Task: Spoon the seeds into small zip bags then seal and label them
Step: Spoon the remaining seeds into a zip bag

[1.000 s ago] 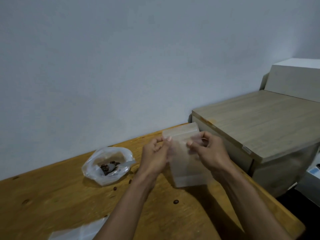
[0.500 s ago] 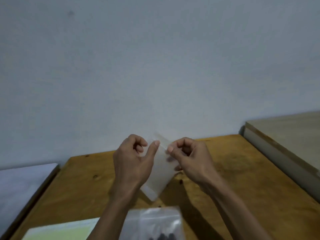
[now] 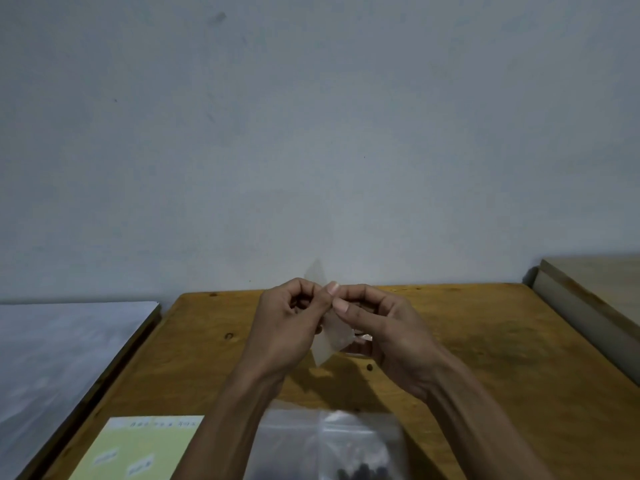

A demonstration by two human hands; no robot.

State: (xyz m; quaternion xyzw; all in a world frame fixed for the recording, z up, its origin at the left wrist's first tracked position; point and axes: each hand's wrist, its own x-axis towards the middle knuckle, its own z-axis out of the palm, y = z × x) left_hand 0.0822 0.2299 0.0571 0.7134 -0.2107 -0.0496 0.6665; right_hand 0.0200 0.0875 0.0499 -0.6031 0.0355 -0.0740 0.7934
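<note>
Both hands, the left hand (image 3: 287, 327) and the right hand (image 3: 382, 327), are pinching the small translucent plastic zip bag (image 3: 330, 341) between them, its long axis running from twelve down to six o'clock above the wooden table (image 3: 485, 358).

There is a single view, from a wide-angle camera worn on the person's head, which looks forward and somewhat down across an orange-brown wooden tabletop (image 3: 485, 341) toward a plain grey-white wall (image 3: 311, 133) that fills the upper half and more of the frame. It sits close above the work: both bare forearms enter from the bottom edge and the left hand (image 3: 287, 327) and right hand (image 3: 384, 334) meet near the middle of the picture, just below the line where table meets wall. At the bottom edge, nearest the camera, lie a pale yellow-green sheet of labels (image 3: 138, 448) and a clear plastic zip bag with dark seeds (image 3: 332, 448), both cut off by the frame, while a pale wooden cabinet top (image 3: 602, 282) is clipped at the right edge.
</note>
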